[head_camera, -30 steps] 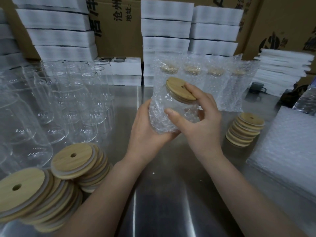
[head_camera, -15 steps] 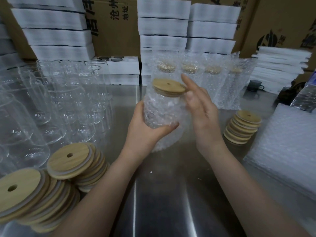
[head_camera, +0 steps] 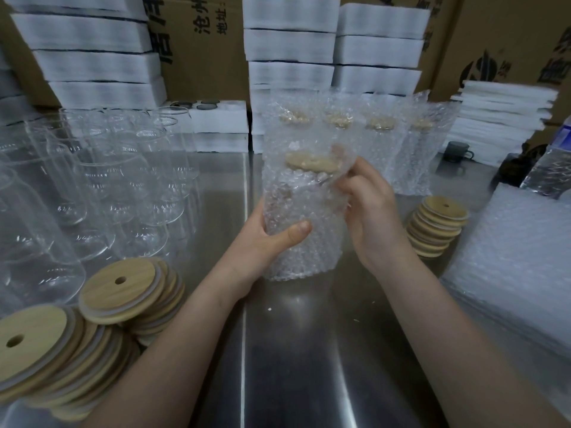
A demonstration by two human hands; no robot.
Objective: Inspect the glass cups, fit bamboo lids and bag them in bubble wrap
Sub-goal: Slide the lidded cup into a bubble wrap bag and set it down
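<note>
Inside bubble-wrap bag (head_camera: 304, 242), lidded cup (head_camera: 309, 180), both hands gripping.

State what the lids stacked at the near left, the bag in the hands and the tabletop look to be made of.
Lids: pale wood, likely bamboo, matte with visible grain, and a lighter ring beneath each, possibly a seal.
Bag, held by the left hand and right hand: clear plastic bubble wrap, its surface covered in glinting bubbles.
Tabletop: metal, probably stainless steel, brushed grey with streaky reflections.
</note>
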